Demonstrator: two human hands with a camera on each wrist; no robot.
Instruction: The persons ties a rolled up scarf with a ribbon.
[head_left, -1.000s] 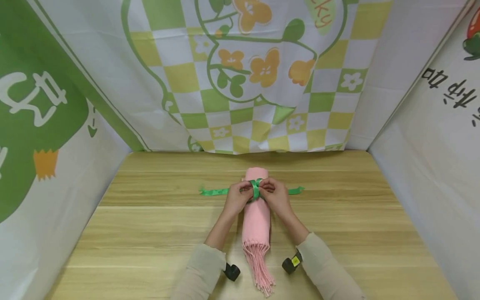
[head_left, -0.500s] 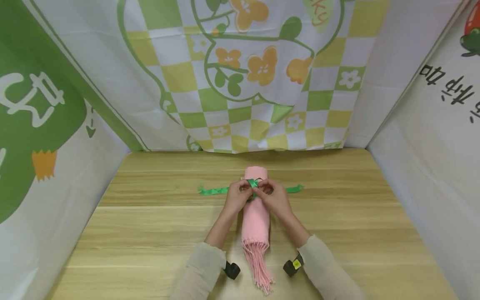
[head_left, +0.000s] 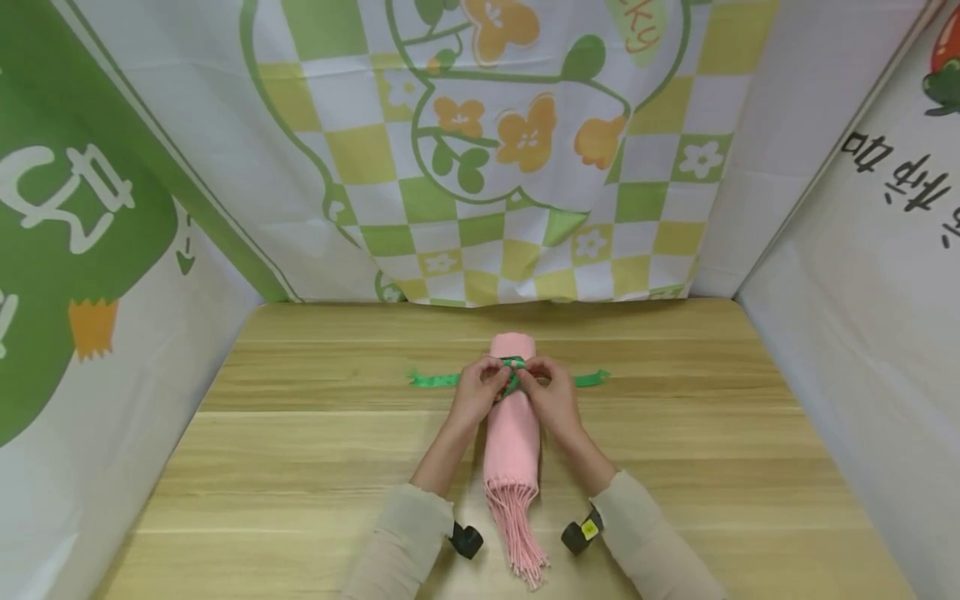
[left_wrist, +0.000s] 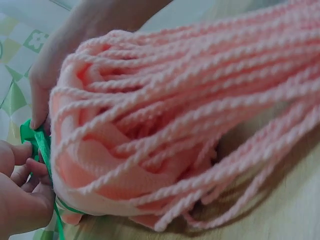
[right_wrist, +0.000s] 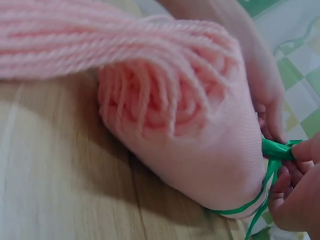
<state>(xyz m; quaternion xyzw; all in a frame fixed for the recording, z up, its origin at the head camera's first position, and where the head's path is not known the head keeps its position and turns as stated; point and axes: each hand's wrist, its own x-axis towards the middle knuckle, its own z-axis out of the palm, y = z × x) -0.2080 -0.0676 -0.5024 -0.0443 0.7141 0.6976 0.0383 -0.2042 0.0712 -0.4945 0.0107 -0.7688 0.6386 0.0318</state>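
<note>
A rolled pink scarf (head_left: 512, 442) lies lengthwise on the table, its fringe (head_left: 517, 533) trailing towards the person. Around its far part runs a green ribbon (head_left: 513, 363), bunched on top between the hands, with tails out to both sides. My left hand (head_left: 477, 392) pinches the ribbon from the left between thumb and fingers. From the right, my right hand (head_left: 553, 398) pinches it too, close to the left fingertips. In the right wrist view the ribbon (right_wrist: 277, 150) forms a folded band at the right hand's fingers (right_wrist: 305, 150), and a thin strand hangs below.
The wooden table (head_left: 300, 467) reaches back to a checked cloth (head_left: 480, 242) hanging behind it. White printed panels stand at left and right (head_left: 847, 333). Black wrist cameras (head_left: 467, 542) sit below both sleeves, beside the fringe.
The upright green loop between the hands has folded down into a flatter crossing. The left ribbon tail has drawn slightly inward. Both hands stay in nearly the same place, with fingers shifting.
</note>
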